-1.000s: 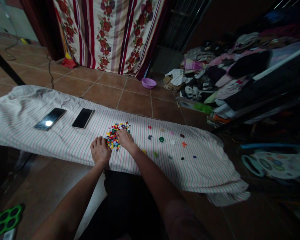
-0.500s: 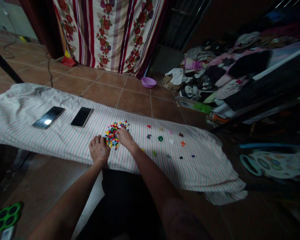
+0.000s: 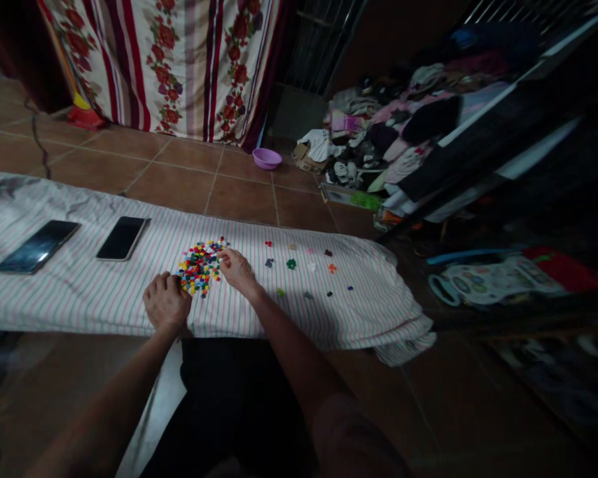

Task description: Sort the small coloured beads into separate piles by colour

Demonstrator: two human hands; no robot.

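A pile of tiny multicoloured plastic pieces [image 3: 199,265] lies on a striped cloth, too small for me to tell their exact kind. My left hand [image 3: 167,300] rests on the cloth at the pile's left edge, palm down, fingers loosely spread and bent. At the right edge is my right hand [image 3: 236,271], thumb and fingertips pinched together; whatever is between them is hidden. Further right sit small single-colour groups, among them a dark green cluster [image 3: 292,264], an orange cluster [image 3: 332,268], a grey-blue cluster [image 3: 269,263] and a red one [image 3: 268,243].
The striped cloth [image 3: 104,292] covers a long narrow surface. Two phones, one dark [image 3: 38,247] and one light-edged [image 3: 123,238], lie left of the pile. Beyond, on the tiled floor, are a purple basin [image 3: 267,159], a red broom head [image 3: 86,118] and heaped clothes [image 3: 379,126].
The view has swung to the right, so everything appears further left. My right hand has drawn back slightly from within the pile to its right edge. My left hand stays beside the pile.
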